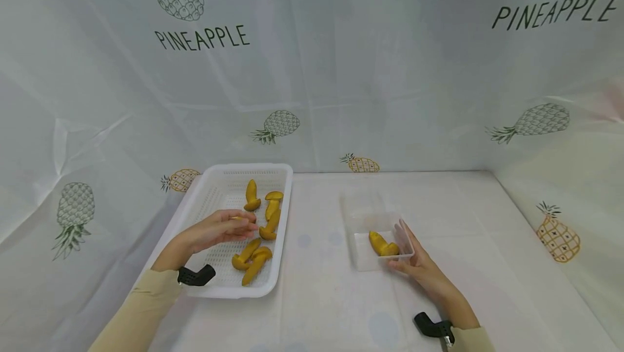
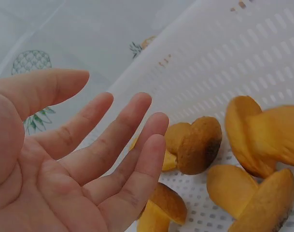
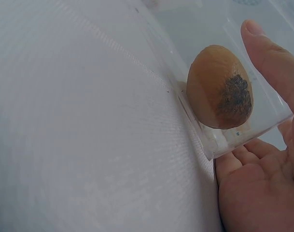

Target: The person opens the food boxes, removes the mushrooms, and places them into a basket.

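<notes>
Over the white perforated basket (image 1: 285,216), my left hand (image 1: 220,230) hovers with loosely extended fingers and an empty palm (image 2: 50,188). Several yellow-brown mushrooms (image 1: 251,200) lie in the basket, mostly toward its right side; some (image 2: 200,145) show just beyond the fingertips in the left wrist view. One is partly hidden behind the hand. My right hand (image 1: 426,271) holds a clear plastic box (image 1: 365,262) at its near right corner, thumb on the near side and fingers along the right wall. A single mushroom (image 1: 382,245) lies inside, its dark-patched cap (image 3: 219,87) facing the right wrist camera.
The table (image 1: 322,298) has a pale cover with faint spots. A white curtain (image 1: 312,70) printed with pineapples hangs behind and along both sides. Black straps with camera mounts (image 1: 196,275) sit on both wrists.
</notes>
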Action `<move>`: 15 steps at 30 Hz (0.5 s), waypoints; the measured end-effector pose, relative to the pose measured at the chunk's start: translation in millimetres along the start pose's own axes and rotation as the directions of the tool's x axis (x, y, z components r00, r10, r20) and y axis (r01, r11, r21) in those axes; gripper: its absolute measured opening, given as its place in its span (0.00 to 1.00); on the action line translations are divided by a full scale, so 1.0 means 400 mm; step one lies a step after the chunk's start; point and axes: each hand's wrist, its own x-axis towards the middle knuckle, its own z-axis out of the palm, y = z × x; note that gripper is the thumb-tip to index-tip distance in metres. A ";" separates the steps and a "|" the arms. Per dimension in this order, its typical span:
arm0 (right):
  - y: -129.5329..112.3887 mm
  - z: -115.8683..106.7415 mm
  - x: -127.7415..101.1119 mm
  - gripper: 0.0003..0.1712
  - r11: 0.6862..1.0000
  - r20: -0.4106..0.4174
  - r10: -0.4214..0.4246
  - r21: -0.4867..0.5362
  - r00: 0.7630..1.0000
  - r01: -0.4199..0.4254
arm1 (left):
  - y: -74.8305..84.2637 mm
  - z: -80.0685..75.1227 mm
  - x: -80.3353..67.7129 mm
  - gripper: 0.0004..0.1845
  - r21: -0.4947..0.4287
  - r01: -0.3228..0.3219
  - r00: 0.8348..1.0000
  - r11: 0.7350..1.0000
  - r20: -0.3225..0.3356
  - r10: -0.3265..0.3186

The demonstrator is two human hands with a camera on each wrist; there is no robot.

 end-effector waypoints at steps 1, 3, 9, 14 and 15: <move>-0.001 0.000 0.000 0.62 1.000 0.000 0.002 0.001 1.000 -0.002 | 0.003 0.001 0.002 0.20 0.007 0.001 1.000 1.000 -0.003 -0.001; -0.002 0.000 -0.001 0.62 1.000 -0.002 0.005 0.000 1.000 -0.005 | 0.009 0.006 0.007 0.20 0.012 -0.003 1.000 1.000 0.001 0.003; -0.002 0.001 -0.002 0.62 1.000 -0.009 0.019 -0.016 1.000 -0.019 | 0.029 0.022 0.030 0.20 0.029 -0.012 1.000 0.999 0.001 0.012; 0.000 -0.001 -0.002 0.62 0.999 -0.011 0.022 -0.024 1.000 -0.022 | 0.047 0.036 0.059 0.21 0.034 -0.022 1.000 0.999 -0.009 0.022; 0.000 -0.001 -0.002 0.62 0.999 -0.012 0.022 -0.024 1.000 -0.023 | 0.052 0.039 0.065 0.21 0.034 -0.024 1.000 0.999 -0.006 0.024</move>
